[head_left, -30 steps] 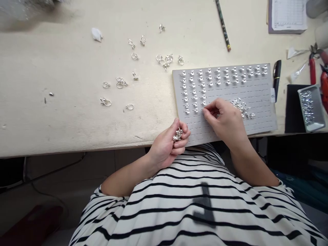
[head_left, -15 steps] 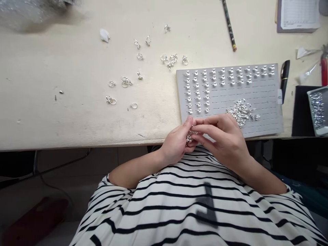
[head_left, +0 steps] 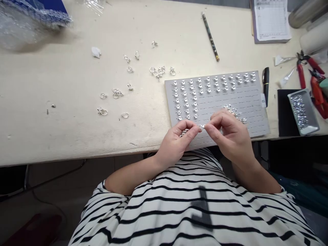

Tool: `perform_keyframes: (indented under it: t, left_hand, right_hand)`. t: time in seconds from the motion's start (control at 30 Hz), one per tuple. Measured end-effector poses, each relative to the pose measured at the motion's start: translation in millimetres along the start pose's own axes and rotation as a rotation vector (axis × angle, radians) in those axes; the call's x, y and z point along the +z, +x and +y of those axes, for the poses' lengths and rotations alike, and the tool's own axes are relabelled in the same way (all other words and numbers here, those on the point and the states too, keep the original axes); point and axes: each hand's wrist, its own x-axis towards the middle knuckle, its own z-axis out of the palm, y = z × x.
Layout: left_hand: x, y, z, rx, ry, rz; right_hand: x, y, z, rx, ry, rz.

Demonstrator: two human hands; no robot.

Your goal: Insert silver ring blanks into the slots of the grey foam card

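Between my two hands, above the near edge of the grey slotted ring board (head_left: 217,109), a small silver ring (head_left: 202,126) is pinched by thumb and finger from each side. My left hand (head_left: 176,140) also keeps several silver rings (head_left: 183,132) in its curled fingers. My right hand (head_left: 229,135) is closed at the ring's other side, partly covering a pile of loose rings (head_left: 234,112) on the board. Rows of rings (head_left: 194,97) stand in the board's slots along its far and left sides.
Loose rings (head_left: 156,71) lie scattered on the table left of the board, near a white scrap (head_left: 96,52). A pencil (head_left: 210,37) and a notepad (head_left: 272,22) lie beyond it. To the right are a black pen (head_left: 265,85), red-handled pliers (head_left: 301,73) and a tray of shiny bits (head_left: 303,111).
My hands have moved apart, from clasped together to a fingertip pinch with one ring between them. The view has shifted, bringing more of the table's right side into sight.
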Motion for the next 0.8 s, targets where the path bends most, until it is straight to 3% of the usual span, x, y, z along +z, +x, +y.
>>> perform_keyframes:
  t: [0.1, 0.23, 0.47, 0.57, 0.67, 0.73, 0.8]
  left_hand:
    - [1.7, 3, 4, -0.023, -0.028, -0.022]
    - [2.5, 9, 17, -0.208, -0.135, -0.198]
    - [5.8, 20, 36, -0.416, -0.075, -0.375]
    - [10.1, 30, 41, -0.45, -0.054, -0.328]
    - [14.1, 39, 49, -0.444, -0.212, -0.239]
    - [16.8, 40, 54, -0.334, -0.413, -0.155]
    - [20.3, 38, 56, -0.192, -0.576, -0.031]
  right_hand:
    - [-1, -4, 7, 0.004, 0.046, -0.013]
    - [-6, -9, 15, -0.045, 0.127, 0.03]
    - [-34, -5, 10, -0.246, -0.078, -0.155]
    - [-44, 1, 10, -0.252, -0.146, -0.154]
    - [-48, 14, 18, -0.155, -0.24, 0.035]
    - [-45, 25, 28, -0.091, -0.31, 0.146]
    - [-38, 36, 37, -0.073, -0.37, 0.149]
